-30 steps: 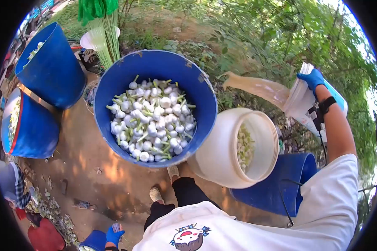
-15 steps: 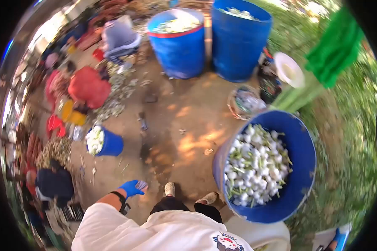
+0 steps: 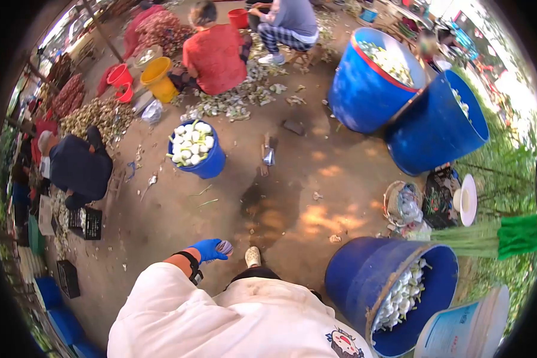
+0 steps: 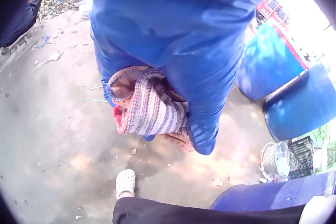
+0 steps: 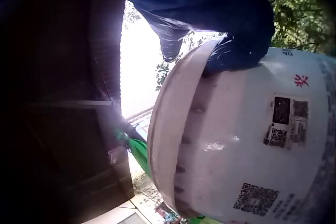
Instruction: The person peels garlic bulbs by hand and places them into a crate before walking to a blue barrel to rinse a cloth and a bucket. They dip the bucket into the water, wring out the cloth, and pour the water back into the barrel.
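Note:
My left hand (image 3: pixel 208 250), in a blue glove, hangs low in front of my body. In the left wrist view it pinches a striped knitted glove (image 4: pixel 155 108), bunched up between fingers and thumb. My right hand (image 5: pixel 231 19), also blue-gloved, grips the rim of a white plastic bucket (image 5: pixel 220 134). The bucket lies tilted on its side, with printed labels facing the camera. In the head view the same bucket (image 3: pixel 468 328) shows at the lower right, with the right hand out of the picture. Beside it, a tilted-looking large blue drum (image 3: pixel 364 280) holds white garlic bulbs (image 3: pixel 403 295).
A small blue bucket (image 3: pixel 212 164) full of garlic stands ahead on the dirt ground. Two tall blue drums (image 3: pixel 367 89) stand at the far right, near a wicker basket (image 3: pixel 392 203). Several people sit at the back and left among piles of garlic and red and yellow buckets.
Water streamed from the white bucket a second ago, at arm's length over the bushes; now the bucket is near my right side. My view has swung left. The left hand still holds the knitted glove.

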A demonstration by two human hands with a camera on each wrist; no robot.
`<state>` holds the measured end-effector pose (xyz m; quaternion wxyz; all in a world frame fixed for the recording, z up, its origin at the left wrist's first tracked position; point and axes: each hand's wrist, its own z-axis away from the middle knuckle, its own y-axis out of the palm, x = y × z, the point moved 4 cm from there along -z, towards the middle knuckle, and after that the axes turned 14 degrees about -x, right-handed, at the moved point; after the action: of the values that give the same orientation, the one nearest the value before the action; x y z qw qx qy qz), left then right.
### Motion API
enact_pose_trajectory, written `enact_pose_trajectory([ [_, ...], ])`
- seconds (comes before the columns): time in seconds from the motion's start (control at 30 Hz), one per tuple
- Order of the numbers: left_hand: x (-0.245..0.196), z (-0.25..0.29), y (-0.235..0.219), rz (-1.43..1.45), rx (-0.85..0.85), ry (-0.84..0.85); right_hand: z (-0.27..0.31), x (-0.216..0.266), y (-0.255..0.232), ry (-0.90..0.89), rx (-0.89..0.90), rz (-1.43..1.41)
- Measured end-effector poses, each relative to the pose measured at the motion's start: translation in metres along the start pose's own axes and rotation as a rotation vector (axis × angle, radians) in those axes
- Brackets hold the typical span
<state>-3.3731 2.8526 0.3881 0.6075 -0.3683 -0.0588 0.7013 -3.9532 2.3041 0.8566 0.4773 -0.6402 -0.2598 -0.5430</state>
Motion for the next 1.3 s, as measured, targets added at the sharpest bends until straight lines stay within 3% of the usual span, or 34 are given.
enact_pose_trajectory([
  [0.07, 0.025, 0.01, -0.029, 0.229, -0.034, -0.143, 0.03, 0.016, 0.082, -0.031, 0.13, -0.003],
  [0.17, 0.077, 0.022, -0.064, 0.325, -0.161, -0.183, 0.089, 0.016, 0.228, -0.029, 0.349, 0.005],
  [0.2, 0.097, 0.027, -0.072, 0.35, -0.183, -0.208, 0.106, 0.011, 0.281, -0.002, 0.434, 0.004],
  [0.27, 0.138, 0.04, -0.088, 0.185, -0.402, -0.209, 0.158, -0.012, 0.385, 0.204, 0.534, -0.054],
  [0.33, 0.167, 0.063, -0.102, 0.22, -0.394, -0.325, 0.191, -0.031, 0.491, -0.47, 0.822, 0.579],
  [0.4, 0.205, 0.081, -0.109, 0.261, -0.385, -0.462, 0.285, -0.051, 0.58, -0.694, 0.906, 0.744],
  [0.47, 0.245, 0.102, -0.11, 0.315, -0.439, -0.546, 0.386, -0.049, 0.652, -1.11, 1.028, 0.776],
  [0.53, 0.264, 0.13, -0.109, 0.369, -0.573, -0.62, 0.464, -0.052, 0.72, -1.407, 1.062, 0.762],
  [0.6, 0.283, 0.155, -0.103, 0.492, -0.743, -0.72, 0.555, -0.033, 0.763, -1.207, 1.199, 0.86],
  [0.63, 0.289, 0.169, -0.092, 0.598, -0.796, -0.785, 0.575, -0.039, 0.797, -1.226, 1.26, 0.786],
  [0.67, 0.279, 0.183, -0.094, 0.649, -0.69, -0.814, 0.598, -0.043, 0.832, -1.244, 1.313, 0.699],
  [0.7, 0.272, 0.188, -0.101, 0.698, -0.587, -0.829, 0.656, -0.011, 0.831, -1.331, 1.379, 0.649],
  [0.83, 0.27, 0.197, -0.08, 0.926, -0.431, -0.974, 0.809, 0.032, 0.89, -1.392, 1.544, 0.406],
  [0.9, 0.264, 0.185, -0.113, 0.943, -0.578, -1.042, 0.882, 0.024, 0.927, -1.266, 1.647, 0.28],
  [0.97, 0.279, 0.166, -0.111, 1.035, -0.595, -1.046, 0.959, 0.0, 0.964, -1.253, 1.689, 0.224],
  [1.03, 0.299, 0.14, -0.134, 1.167, -0.572, -1.071, 1.026, -0.058, 1.013, -1.314, 1.657, 0.189],
  [1.07, 0.31, 0.127, -0.153, 1.146, -0.501, -1.031, 1.056, -0.102, 1.04, -1.125, 1.747, 0.423],
  [1.1, 0.33, 0.111, -0.165, 1.105, -0.411, -0.983, 1.083, -0.158, 1.075, -1.129, 1.787, 0.379],
  [1.13, 0.354, 0.098, -0.18, 1.053, -0.314, -0.937, 1.118, -0.177, 1.063, -0.953, 1.798, 0.558],
  [1.17, 0.377, 0.087, -0.2, 1.135, -0.171, -0.977, 1.138, -0.243, 1.095, -0.784, 1.834, 0.557],
  [1.2, 0.403, 0.073, -0.223, 1.21, -0.024, -1.016, 1.164, -0.279, 1.104, -0.804, 1.729, 0.638],
  [1.23, 0.438, 0.055, -0.249, 0.963, 0.064, -0.953, 1.186, -0.326, 1.115, -0.511, 1.74, 0.622],
  [1.3, 0.5, 0.028, -0.318, 0.757, 0.062, -0.895, 1.227, -0.401, 1.127, -0.172, 1.661, 0.7],
])
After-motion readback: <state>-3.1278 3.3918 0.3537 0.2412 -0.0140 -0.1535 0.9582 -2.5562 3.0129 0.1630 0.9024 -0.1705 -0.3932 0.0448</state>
